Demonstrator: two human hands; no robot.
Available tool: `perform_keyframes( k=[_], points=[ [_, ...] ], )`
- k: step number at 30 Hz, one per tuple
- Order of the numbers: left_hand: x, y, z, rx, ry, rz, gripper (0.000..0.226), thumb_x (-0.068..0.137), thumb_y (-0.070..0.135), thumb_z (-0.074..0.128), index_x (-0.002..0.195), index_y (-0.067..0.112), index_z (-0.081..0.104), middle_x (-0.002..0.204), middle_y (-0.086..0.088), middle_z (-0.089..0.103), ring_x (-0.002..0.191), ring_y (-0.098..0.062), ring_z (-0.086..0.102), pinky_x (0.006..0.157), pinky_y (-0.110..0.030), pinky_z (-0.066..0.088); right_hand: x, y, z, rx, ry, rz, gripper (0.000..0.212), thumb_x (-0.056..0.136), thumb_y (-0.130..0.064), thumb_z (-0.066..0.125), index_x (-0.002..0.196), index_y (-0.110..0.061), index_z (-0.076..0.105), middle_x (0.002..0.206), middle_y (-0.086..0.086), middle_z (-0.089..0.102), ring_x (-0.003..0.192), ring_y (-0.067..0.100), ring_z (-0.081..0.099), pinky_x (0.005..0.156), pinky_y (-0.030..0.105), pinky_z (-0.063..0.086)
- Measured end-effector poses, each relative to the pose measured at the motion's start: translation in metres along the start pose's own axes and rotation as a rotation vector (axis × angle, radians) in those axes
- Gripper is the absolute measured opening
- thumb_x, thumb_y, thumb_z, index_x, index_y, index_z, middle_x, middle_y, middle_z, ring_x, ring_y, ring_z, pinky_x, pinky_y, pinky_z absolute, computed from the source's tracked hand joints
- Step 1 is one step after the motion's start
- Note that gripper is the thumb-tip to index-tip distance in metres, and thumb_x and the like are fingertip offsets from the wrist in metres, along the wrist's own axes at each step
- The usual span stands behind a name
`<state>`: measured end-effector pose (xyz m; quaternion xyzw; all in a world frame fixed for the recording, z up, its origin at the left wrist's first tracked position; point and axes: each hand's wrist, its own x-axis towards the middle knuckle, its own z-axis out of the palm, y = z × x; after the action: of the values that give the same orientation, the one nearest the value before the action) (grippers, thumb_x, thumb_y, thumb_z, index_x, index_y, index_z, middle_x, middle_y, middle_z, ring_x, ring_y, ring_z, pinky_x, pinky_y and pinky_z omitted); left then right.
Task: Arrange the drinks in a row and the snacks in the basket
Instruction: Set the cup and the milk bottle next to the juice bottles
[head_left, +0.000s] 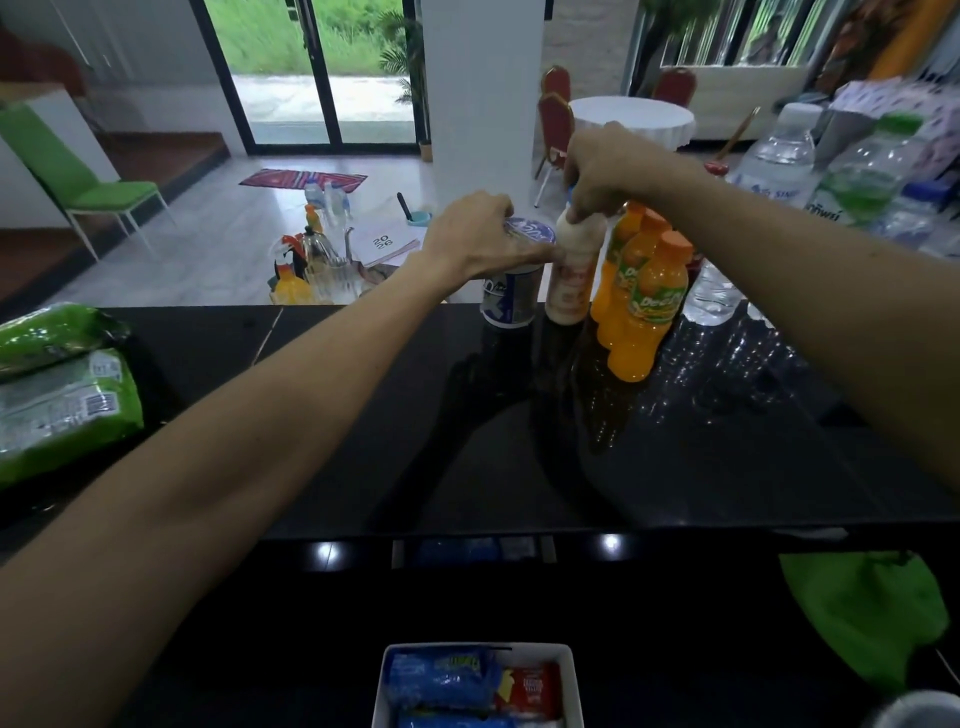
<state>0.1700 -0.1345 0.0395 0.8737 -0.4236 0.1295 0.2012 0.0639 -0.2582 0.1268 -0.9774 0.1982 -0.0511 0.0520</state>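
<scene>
At the far edge of the black counter (415, 415) my left hand (478, 234) grips the lid of a blue-and-white yogurt cup (511, 299). Right beside it stands a cream-coloured drink bottle (571, 280), held at its top by my right hand (608, 166). Several orange juice bottles (641, 306) stand in a line to the right of it, then a small clear water bottle (711, 293). A white basket (478, 686) near me at the bottom holds blue and red snack packs. Green snack bags (62, 395) lie on the counter's left end.
Large water bottles (779, 150) and a green-capped bottle (872, 166) stand at the back right. A green cloth (867, 618) lies at the lower right. Beyond the counter are a low table with glassware (322, 265), a green chair (78, 182) and a white pillar (478, 93).
</scene>
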Motion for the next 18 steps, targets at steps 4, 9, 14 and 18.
perform_keyframes(
  k=[4, 9, 14, 18],
  points=[
    [-0.0004, -0.0001, 0.0007, 0.018, 0.016, -0.037, 0.099, 0.057, 0.097, 0.05, 0.105, 0.012, 0.065, 0.095, -0.005, 0.063, 0.081, -0.023, 0.06, 0.062, -0.03, 0.042, 0.0009, 0.0024, 0.0013, 0.048, 0.022, -0.004, 0.04, 0.085, -0.013, 0.073, 0.12, 0.0, 0.062, 0.11, 0.018, 0.064, 0.086, 0.027, 0.066, 0.052, 0.022, 0.043],
    [-0.0014, 0.0003, 0.0022, 0.045, 0.003, -0.067, 0.099, 0.058, 0.098, 0.047, 0.109, 0.014, 0.063, 0.101, -0.005, 0.058, 0.086, -0.022, 0.056, 0.067, -0.032, 0.04, 0.0023, 0.0001, 0.002, 0.044, 0.023, 0.006, 0.04, 0.085, -0.013, 0.073, 0.12, 0.0, 0.061, 0.109, 0.018, 0.064, 0.085, 0.029, 0.066, 0.056, 0.024, 0.047],
    [-0.0015, 0.0006, 0.003, 0.082, -0.008, -0.072, 0.096, 0.062, 0.097, 0.045, 0.11, 0.015, 0.062, 0.101, -0.004, 0.053, 0.087, -0.022, 0.053, 0.068, -0.032, 0.037, 0.0039, -0.0033, 0.0038, -0.002, 0.016, 0.015, 0.04, 0.086, -0.011, 0.072, 0.121, 0.0, 0.059, 0.107, 0.017, 0.062, 0.089, 0.03, 0.066, 0.066, 0.03, 0.05],
    [-0.002, 0.0012, 0.0023, 0.092, -0.014, -0.072, 0.1, 0.061, 0.099, 0.039, 0.11, 0.015, 0.062, 0.098, -0.004, 0.05, 0.086, -0.023, 0.051, 0.068, -0.033, 0.034, 0.0011, -0.004, 0.0024, -0.019, -0.004, 0.016, 0.042, 0.084, -0.014, 0.073, 0.121, 0.0, 0.059, 0.107, 0.017, 0.062, 0.09, 0.03, 0.065, 0.069, 0.031, 0.05]
  ],
)
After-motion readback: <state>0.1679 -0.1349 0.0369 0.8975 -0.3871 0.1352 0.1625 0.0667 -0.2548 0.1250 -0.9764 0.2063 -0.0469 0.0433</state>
